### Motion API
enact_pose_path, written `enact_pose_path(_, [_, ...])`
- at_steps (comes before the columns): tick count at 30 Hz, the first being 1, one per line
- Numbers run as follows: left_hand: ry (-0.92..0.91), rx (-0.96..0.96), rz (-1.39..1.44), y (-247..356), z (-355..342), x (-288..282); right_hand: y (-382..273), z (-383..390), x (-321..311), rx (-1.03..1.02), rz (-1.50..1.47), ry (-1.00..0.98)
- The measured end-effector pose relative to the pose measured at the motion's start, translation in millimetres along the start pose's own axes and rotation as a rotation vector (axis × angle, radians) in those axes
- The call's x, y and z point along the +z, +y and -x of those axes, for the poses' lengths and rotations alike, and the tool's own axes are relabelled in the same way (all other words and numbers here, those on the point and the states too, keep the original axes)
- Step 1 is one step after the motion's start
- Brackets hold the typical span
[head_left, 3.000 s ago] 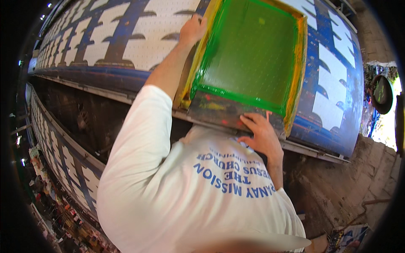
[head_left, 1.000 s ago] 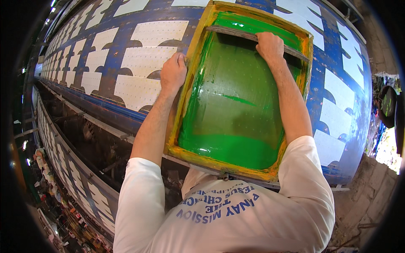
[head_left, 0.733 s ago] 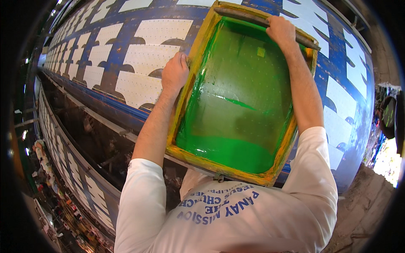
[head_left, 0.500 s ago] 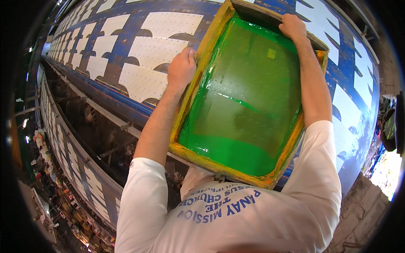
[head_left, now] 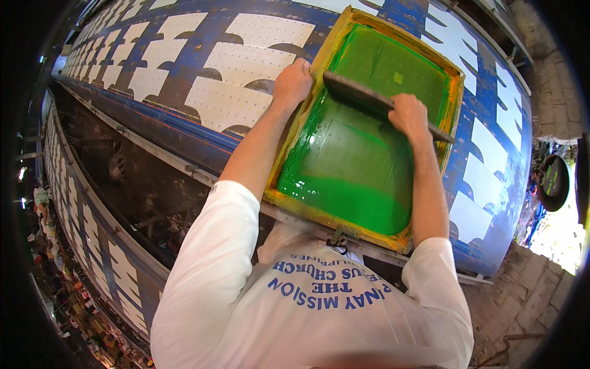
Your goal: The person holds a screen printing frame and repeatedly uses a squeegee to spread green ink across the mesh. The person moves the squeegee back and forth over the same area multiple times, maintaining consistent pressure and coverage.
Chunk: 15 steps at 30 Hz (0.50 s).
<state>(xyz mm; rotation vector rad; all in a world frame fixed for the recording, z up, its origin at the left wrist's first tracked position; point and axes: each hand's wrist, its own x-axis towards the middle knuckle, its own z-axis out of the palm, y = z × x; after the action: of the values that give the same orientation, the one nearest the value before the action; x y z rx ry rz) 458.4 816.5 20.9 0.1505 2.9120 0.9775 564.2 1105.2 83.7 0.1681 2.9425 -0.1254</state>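
Observation:
A screen-printing frame (head_left: 301,207) with yellow-stained wooden edges lies tilted on the blue table in front of me. Its mesh is coated with green ink (head_left: 347,206), pooled thickest at the near end. My left hand (head_left: 293,82) is closed on the frame's left edge. Inside the frame, my right hand (head_left: 409,115) grips a long, dark squeegee (head_left: 356,92), which lies slantwise across the upper half of the mesh. The fingertips under the squeegee are hidden.
White cut pieces (head_left: 258,61) with dotted marks lie in rows along the long blue table (head_left: 203,52). A metal rail (head_left: 138,157) runs along its near side. Beyond a dark gap on the left stands another table with similar pieces. A block wall (head_left: 522,313) is at lower right.
My right hand has brought the squeegee from the frame's far end down toward me. My left hand still holds the left edge. The view has shifted slightly.

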Motion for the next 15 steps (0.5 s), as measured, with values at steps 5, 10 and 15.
enact_pose_path(5, [0.013, 0.021, 0.040, -3.2, -0.5, 0.7, -52.1, 105.0, 17.5, 0.023, -0.069, 0.003])
enact_pose_path(10, [-0.005, 0.057, 0.036, -6.5, 0.6, 2.2, -94.8, 194.0, 36.7, 0.055, -0.068, -0.037])
enact_pose_path(15, [-0.040, 0.067, 0.070, -7.5, 3.8, 0.2, -126.9, 254.5, 56.1, 0.026, -0.128, 0.111])
